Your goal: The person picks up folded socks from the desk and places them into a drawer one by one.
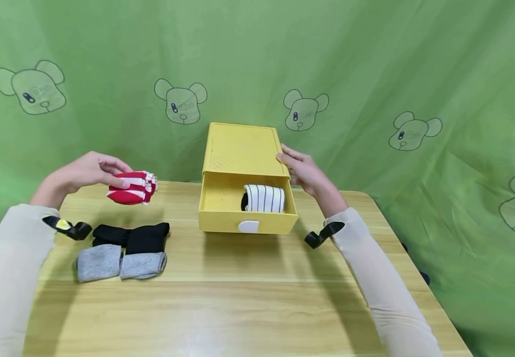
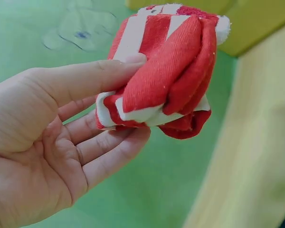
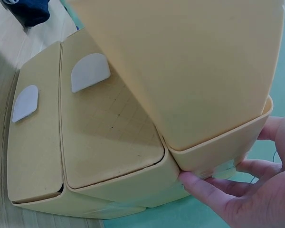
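In the head view my left hand [image 1: 92, 171] holds a folded pair of red-and-white striped socks [image 1: 133, 188] above the table's left side. The left wrist view shows the thumb and fingers pinching the red-and-white socks [image 2: 168, 71]. My right hand [image 1: 304, 171] touches the right side of a yellow drawer box [image 1: 244, 148], its fingers fairly straight along the box wall. The top drawer [image 1: 222, 222] is pulled out. Inside it lies a folded white sock bundle with dark stripes [image 1: 265, 198], towards the right. The right wrist view shows lower drawers [image 3: 111, 123] pushed in.
Folded black socks [image 1: 148, 238] and folded grey socks [image 1: 143, 265] lie side by side on the wooden table [image 1: 239, 307], below my left hand. A green curtain [image 1: 248, 59] with bear outlines hangs behind the box.
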Tool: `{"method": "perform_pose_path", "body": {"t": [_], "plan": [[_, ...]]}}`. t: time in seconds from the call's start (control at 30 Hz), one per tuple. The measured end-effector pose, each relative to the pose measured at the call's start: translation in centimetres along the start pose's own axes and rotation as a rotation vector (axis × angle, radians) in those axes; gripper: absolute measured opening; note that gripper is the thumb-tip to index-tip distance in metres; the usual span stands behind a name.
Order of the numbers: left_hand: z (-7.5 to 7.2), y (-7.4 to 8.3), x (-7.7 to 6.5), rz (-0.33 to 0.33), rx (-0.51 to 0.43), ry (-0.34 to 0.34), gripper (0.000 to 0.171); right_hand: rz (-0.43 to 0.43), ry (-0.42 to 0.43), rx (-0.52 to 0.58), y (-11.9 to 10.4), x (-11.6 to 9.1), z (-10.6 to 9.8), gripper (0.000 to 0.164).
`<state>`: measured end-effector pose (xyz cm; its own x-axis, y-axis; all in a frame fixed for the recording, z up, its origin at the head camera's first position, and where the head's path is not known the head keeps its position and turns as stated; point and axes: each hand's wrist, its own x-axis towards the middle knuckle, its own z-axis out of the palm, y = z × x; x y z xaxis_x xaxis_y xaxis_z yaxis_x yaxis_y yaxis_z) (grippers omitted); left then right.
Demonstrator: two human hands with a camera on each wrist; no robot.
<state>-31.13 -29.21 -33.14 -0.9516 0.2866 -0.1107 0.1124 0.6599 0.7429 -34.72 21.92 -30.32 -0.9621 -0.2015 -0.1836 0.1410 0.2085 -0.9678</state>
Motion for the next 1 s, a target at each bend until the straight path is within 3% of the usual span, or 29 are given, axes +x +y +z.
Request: {"method": "perform_pose_path", "body": {"t": [0.4, 0.63, 0.8, 1.0], "plan": [[-0.1, 5.1, -1.1, 0.062, -0.103, 0.038, 0.044, -0.004, -0.004, -0.002, 0.2, 0.1, -0.1, 0.066], [0.2, 9.3, -1.2, 0.087, -0.15, 0.069, 0.041, -0.006, -0.002, -0.007, 0.2, 0.1, -0.1, 0.067], [1.1, 12.4, -0.9, 0.113, -0.175, 0.105, 0.042, -0.012, 0.0, -0.005, 0.1, 0.2, -0.1, 0.067], [3.2, 15.7, -0.4, 0.141, -0.129, 0.129, 0.046, -0.014, 0.0, -0.007, 0.1, 0.4, -0.1, 0.065]]}}
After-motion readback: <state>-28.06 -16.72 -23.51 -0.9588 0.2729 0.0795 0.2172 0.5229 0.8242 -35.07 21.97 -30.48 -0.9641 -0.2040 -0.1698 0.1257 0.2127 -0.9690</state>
